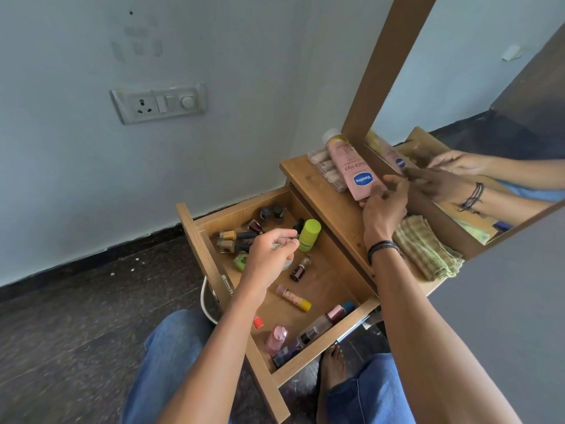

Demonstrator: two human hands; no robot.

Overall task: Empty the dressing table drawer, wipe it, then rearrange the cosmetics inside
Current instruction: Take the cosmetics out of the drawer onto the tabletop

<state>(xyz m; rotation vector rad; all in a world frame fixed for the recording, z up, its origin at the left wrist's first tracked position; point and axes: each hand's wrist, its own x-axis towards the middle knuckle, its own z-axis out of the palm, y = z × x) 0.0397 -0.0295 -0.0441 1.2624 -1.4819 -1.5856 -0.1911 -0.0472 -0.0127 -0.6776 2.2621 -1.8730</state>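
1. A seated person in blue jeans works at an open drawer [198, 240] of a wooden dressing table [318, 191], one hand inside the drawer and the other up on the top.
2. The left hand [269, 255] sits low in the drawer, its fingers curled round a small pale jar [288, 262] that is mostly hidden beneath the palm.
3. Just beyond those fingertips stands a lime-capped bottle [308, 235]; on the outer side of the knuckles lies a cluster of nail polish bottles [235, 240], some of them tipped over.
4. Just on the inner side of that hand lies a small dark bottle [299, 267]. Back along the forearm lie a pink-and-yellow tube [293, 298] and a pink bottle [276, 339].
5. A long clear bottle [315, 332] lies against the drawer wall on that same side.
6. The right hand [383, 209] pinches the flat end of a pink Vaseline tube [354, 169] between thumb and fingers.
7. The tube stretches away from that grip, resting partly on a clear box [321, 166] of small bottles on the table top.
8. A folded checked cloth [425, 249] lies beside the right wrist, which wears a dark band.
9. A wood-framed mirror [489, 87] rises just past the right hand and reflects it.
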